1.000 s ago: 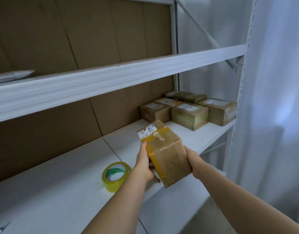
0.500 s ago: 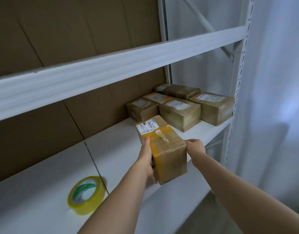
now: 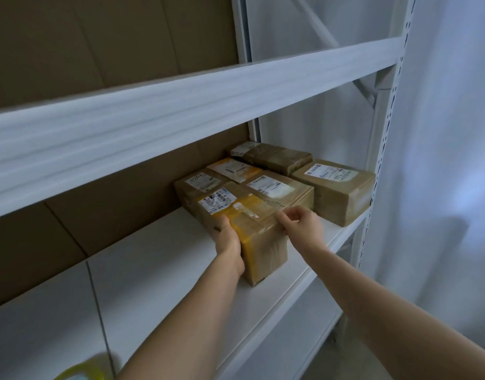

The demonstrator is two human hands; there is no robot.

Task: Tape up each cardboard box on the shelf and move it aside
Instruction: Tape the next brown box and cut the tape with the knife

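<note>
A taped cardboard box (image 3: 263, 242) with yellow tape and a white label sits on the white shelf board (image 3: 159, 259), up against the group of other boxes. My left hand (image 3: 227, 239) grips its left side, thumb on the top edge. My right hand (image 3: 301, 223) rests at the box's top right edge, fingers loosely bent, fingertips touching the top. A yellow tape roll (image 3: 82, 371) lies blurred at the bottom left of the shelf.
Several labelled boxes stand at the shelf's right end: one (image 3: 334, 187) by the upright, one (image 3: 277, 187) just behind the held box, others (image 3: 271, 156) at the back. An upper shelf beam (image 3: 181, 105) crosses overhead. A white curtain (image 3: 441, 160) hangs on the right.
Both hands carried the box to the right and set it down on the shelf against the other boxes. My right hand shifted from its side to its top edge. The tape roll stayed behind at left.
</note>
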